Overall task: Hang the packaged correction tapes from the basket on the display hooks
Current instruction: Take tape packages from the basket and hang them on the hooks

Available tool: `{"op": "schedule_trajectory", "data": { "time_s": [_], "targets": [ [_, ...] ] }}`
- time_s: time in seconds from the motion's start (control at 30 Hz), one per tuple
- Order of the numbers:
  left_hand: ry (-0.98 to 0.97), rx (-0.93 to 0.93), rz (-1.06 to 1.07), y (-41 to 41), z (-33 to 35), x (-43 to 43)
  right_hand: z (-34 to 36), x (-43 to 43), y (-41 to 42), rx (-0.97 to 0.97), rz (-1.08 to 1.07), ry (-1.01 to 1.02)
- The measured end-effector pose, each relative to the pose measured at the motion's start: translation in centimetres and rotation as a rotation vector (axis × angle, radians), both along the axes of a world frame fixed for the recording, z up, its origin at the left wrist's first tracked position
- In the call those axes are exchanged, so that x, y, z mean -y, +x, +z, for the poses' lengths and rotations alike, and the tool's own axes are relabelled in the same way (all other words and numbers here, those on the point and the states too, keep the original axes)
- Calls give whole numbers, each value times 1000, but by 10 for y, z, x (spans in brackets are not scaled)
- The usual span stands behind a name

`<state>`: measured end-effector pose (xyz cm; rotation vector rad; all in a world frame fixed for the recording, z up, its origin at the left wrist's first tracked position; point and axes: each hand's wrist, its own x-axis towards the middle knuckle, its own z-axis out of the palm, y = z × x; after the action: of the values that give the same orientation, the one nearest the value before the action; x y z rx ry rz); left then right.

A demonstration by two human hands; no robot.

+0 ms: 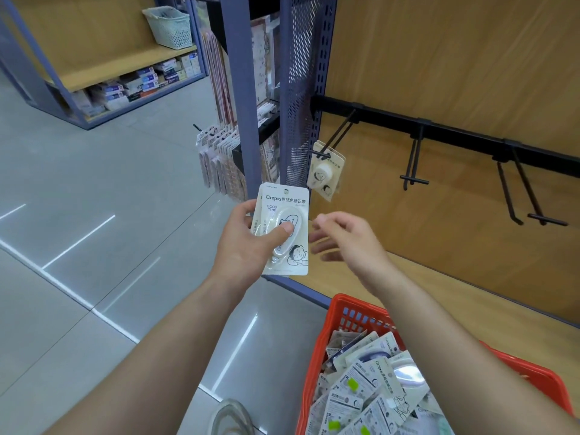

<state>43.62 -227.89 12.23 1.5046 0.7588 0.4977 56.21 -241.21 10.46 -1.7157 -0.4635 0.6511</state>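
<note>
Grey floor tiles with streaks of reflected light fill the left, a wood-grain panel edged by a blue-grey perforated upright stands on the right, and a far-left wooden shelf unit holds a pale basket above stacked boxes.

The basket is bright orange-red, its wall an open grid. The packs inside it are cream and white with grey print, a few carrying lime-green stickers. The correction tape pack held up front is cream-white with dark lettering, pale blue words beneath, and a cartoon figure with dark hair. The hanging pack is the same cream. The rail and hooks are black against a tan wood-grain back panel. The upright is slate blue, and the perforated panel beside it is dotted with small holes. The floor is pale grey tile with white streaks. On the far shelf sits a mint basket, latticed.
</note>
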Motion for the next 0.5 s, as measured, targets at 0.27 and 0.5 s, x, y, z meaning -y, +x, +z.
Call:
{"op": "schedule_trajectory", "data": {
  "time_s": [0.27, 0.5],
  "targets": [
    [5, 12, -26, -2, 2, 5, 7, 1, -15, -141, 98, 76],
    [61, -29, 47, -6, -2, -10, 4, 0, 4, -36, -134, 55]
  ]
}}
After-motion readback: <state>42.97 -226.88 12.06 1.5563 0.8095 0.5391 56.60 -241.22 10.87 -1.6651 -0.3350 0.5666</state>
